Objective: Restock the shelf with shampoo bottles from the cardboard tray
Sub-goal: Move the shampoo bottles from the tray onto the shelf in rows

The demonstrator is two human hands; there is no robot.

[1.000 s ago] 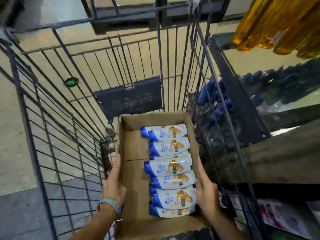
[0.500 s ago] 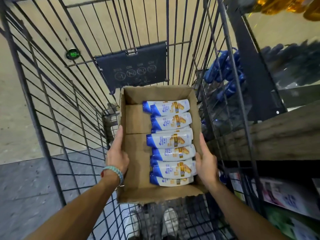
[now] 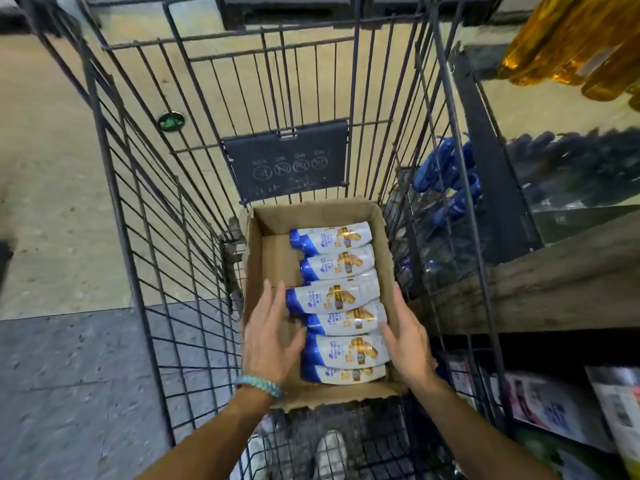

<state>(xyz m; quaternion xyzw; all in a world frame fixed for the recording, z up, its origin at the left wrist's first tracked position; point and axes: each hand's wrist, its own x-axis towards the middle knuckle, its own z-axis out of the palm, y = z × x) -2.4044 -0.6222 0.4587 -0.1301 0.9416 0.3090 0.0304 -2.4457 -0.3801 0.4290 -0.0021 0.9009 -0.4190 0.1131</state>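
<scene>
Both hands have come inside the brown cardboard tray (image 3: 254, 271), mid-frame: left hand (image 3: 273, 341) and right hand (image 3: 407, 337), spread and empty, flank the white blue-capped shampoo bottles (image 3: 336, 296). Best grip one by cap and base.

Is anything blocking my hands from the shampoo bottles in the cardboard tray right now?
Nothing visible. The open-topped cardboard tray leaves the shampoo bottles uncovered; the left hand is at their cap ends, the right hand at their bases, both open.
</scene>
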